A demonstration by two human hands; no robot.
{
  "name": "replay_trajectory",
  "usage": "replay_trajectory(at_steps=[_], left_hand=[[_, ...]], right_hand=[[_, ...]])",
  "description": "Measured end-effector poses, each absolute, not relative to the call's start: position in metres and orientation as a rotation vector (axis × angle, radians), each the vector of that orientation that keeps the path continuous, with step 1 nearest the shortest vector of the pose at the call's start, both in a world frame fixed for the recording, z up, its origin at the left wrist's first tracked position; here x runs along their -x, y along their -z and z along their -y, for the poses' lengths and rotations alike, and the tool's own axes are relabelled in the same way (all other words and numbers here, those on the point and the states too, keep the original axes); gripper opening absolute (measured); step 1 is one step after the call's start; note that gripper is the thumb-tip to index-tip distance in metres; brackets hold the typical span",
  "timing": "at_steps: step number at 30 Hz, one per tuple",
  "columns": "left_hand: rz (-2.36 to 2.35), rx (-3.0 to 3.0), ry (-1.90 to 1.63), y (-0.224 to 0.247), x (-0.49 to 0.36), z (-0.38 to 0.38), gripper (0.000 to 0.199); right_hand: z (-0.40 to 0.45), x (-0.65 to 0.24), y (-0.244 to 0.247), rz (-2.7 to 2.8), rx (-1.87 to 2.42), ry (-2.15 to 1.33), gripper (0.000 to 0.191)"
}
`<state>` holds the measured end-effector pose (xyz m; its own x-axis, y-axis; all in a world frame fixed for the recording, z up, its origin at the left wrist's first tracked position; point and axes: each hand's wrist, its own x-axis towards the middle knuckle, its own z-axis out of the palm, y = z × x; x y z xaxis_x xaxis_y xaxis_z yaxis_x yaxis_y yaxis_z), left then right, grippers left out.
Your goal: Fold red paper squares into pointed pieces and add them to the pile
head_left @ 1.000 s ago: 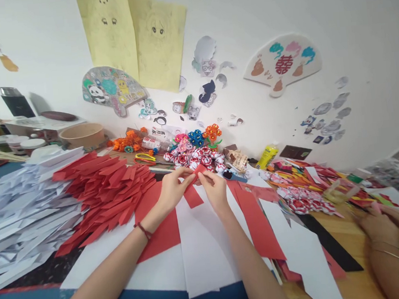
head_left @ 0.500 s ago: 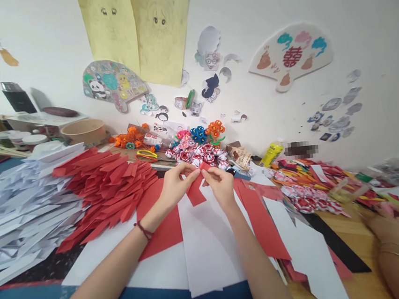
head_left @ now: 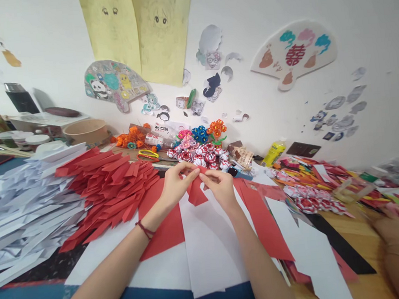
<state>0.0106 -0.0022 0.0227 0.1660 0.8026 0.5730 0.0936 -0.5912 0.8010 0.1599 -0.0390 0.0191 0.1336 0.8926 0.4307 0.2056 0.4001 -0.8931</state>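
A small folded red paper [head_left: 197,195] is pinched between both hands above white sheets [head_left: 212,247]. My left hand [head_left: 177,182] holds its upper left part between thumb and fingers. On the right side, my right hand [head_left: 219,183] grips the same paper near its top, the two thumbs almost touching. The paper's lower part hangs down between the hands. Larger red sheets [head_left: 166,239] lie beside and under my left wrist. A heap of folded red strips [head_left: 114,186] is left of my hands, next to a heap of folded white strips [head_left: 32,208].
Red-and-white paper flowers [head_left: 207,156] and yellow-handled scissors [head_left: 148,154] lie behind my hands. A round tan container [head_left: 86,131] stands at the back left. At the far right, another person's hands [head_left: 397,229] are over the wooden table [head_left: 355,228].
The hanging part of the red paper has shifted and looks more pointed. My hands stay in nearly the same place, still pinching it. The whole view has moved slightly.
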Motion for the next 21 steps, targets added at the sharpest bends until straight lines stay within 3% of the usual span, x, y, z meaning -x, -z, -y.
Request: replay_trajectory(at_steps=[21], left_hand=[[-0.822, -1.799, -1.459, -0.0215, -0.0118, 0.0015, 0.023]], right_hand=[[0.0368, -0.1632, -0.0171, 1.450, 1.084, -0.642, 0.024]])
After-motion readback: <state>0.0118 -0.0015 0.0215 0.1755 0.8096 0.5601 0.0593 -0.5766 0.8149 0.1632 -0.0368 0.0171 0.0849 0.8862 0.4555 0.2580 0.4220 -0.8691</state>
